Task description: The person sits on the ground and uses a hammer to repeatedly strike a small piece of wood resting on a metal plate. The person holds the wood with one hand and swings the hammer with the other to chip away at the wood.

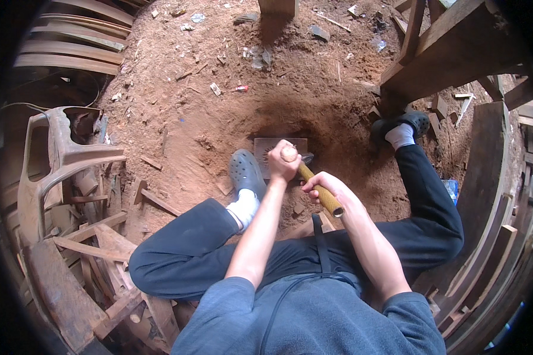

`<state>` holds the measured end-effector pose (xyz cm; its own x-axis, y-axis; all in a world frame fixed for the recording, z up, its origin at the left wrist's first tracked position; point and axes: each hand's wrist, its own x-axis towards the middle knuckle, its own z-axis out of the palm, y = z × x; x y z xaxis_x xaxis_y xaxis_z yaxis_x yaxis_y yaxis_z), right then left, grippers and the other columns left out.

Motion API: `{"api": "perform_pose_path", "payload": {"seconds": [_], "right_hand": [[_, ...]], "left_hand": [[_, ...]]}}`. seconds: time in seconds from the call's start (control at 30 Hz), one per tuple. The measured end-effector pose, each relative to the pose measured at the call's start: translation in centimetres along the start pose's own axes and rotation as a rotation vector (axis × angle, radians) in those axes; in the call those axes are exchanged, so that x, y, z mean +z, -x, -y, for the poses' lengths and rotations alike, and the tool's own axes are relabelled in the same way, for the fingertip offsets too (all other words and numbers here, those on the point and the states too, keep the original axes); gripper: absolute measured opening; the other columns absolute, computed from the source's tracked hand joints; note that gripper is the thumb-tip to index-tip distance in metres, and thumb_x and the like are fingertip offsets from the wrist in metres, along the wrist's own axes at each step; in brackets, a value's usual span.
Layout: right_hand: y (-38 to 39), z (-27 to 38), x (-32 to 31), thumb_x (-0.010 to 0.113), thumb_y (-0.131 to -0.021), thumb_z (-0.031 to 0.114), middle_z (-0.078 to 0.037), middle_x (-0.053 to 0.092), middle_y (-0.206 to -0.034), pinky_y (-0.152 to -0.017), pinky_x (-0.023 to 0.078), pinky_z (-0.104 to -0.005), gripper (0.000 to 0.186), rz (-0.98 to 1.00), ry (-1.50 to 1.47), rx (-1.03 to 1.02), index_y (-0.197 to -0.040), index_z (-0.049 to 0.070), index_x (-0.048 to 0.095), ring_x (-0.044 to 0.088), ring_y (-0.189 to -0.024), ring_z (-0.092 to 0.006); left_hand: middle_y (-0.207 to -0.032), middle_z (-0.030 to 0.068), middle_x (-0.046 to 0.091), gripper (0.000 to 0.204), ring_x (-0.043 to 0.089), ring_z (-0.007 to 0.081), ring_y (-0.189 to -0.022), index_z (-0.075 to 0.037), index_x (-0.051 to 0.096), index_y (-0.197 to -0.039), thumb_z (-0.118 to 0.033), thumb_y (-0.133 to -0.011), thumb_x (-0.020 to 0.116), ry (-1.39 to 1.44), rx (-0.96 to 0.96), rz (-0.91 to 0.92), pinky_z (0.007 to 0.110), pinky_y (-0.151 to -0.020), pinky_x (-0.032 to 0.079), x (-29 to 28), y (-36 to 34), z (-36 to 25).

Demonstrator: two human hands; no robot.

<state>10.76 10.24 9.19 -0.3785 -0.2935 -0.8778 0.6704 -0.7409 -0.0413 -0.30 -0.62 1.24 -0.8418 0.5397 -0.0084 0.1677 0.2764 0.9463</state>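
Observation:
My left hand [283,168] is closed around an upright wooden handle, and its pale round end [288,154] faces up out of the fist. What lies below the fist is hidden. My right hand [326,187] grips a hammer-like tool with a textured yellow handle [334,206]. The handle slants from lower right up toward the left fist, where a bit of grey metal [307,158] shows; its full shape cannot be made out. Beneath both hands, a flat square board [299,144] lies on the ground between my feet, with dark marks or bits on it.
Sawdust and wood scraps cover the ground [183,118]. A broken plastic chair frame [59,154] stands at the left among loose wood pieces [59,290]. Thick timbers [450,53] rise at the upper right, and long planks [479,189] stand along the right side. Curved boards [71,47] are stacked at upper left.

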Motion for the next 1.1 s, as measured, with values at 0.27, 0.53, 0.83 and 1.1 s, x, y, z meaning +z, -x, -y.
{"api": "perform_pose_path", "payload": {"seconds": [0.27,0.53,0.83,1.1], "right_hand": [[-1.5,-1.1,-0.1,0.063,-0.065,0.001,-0.003,0.051,-0.055,-0.037,0.04,-0.0245,0.023,-0.018,0.046,-0.044,-0.084,0.003,0.05,0.048,-0.038,-0.0118],[-2.0,-0.1,-0.6,0.06,-0.068,-0.004,-0.003,0.052,-0.061,-0.037,0.042,-0.0233,0.022,0.024,-0.068,-0.076,-0.083,0.004,0.046,0.051,-0.04,-0.0106],[0.1,-1.4,-0.9,0.057,-0.073,0.001,0.0,0.048,-0.061,-0.039,0.034,-0.0207,0.026,-0.037,0.005,-0.051,-0.097,-0.001,0.049,0.042,-0.041,-0.0069],[0.4,-0.7,0.1,0.06,-0.072,0.005,0.0,0.051,-0.06,-0.042,0.036,-0.021,0.016,-0.019,0.037,-0.044,-0.085,0.003,0.051,0.043,-0.041,-0.0062]], "left_hand": [[-0.066,-0.0033,0.052,0.031,0.049,0.0061,-0.062,-0.006,0.054,-0.074,-0.008,-0.059,0.08,0.207,-0.131,0.466,0.023,-0.056,0.042,-2.9,-2.1,0.0],[-0.066,-0.0043,0.053,0.027,0.049,0.0052,-0.06,-0.008,0.055,-0.074,-0.005,-0.062,0.079,0.109,-0.013,-0.006,0.022,-0.053,0.041,-0.7,0.7,-1.0],[-0.067,-0.0026,0.056,0.03,0.052,0.0056,-0.059,-0.009,0.055,-0.074,-0.005,-0.057,0.08,0.585,-0.202,0.205,0.021,-0.055,0.044,-4.8,-1.4,0.3],[-0.07,-0.0015,0.058,0.032,0.057,0.0101,-0.068,-0.007,0.058,-0.083,-0.012,-0.063,0.082,-0.033,-0.053,0.266,0.027,-0.062,0.048,-0.9,0.1,-1.8]]}}
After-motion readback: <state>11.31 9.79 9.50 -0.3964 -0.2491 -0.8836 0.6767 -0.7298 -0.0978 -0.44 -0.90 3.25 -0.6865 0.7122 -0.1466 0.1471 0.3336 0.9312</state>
